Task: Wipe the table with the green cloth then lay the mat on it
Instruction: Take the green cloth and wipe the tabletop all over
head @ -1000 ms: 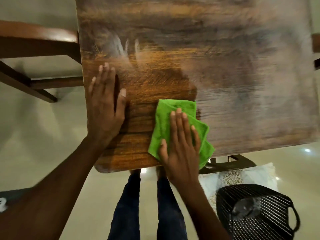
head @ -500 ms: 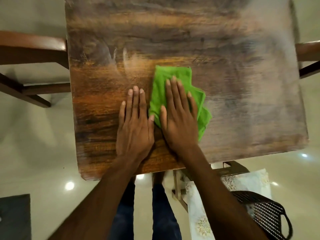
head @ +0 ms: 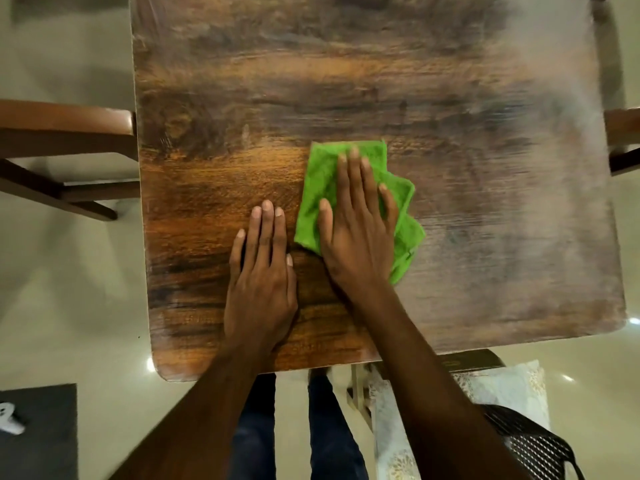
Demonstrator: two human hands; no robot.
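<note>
The green cloth [head: 349,199] lies near the middle of the table [head: 485,209]. The right hand [head: 356,230] presses flat on it with straight fingers. The left hand [head: 259,282] rests flat at its 8 o'clock, holding nothing. The cloth looks soft, light and floppy, so push down on its middle.

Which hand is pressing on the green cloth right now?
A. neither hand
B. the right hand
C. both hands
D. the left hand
B: the right hand lies flat on the green cloth, while the left hand rests on the bare table beside it.
</note>
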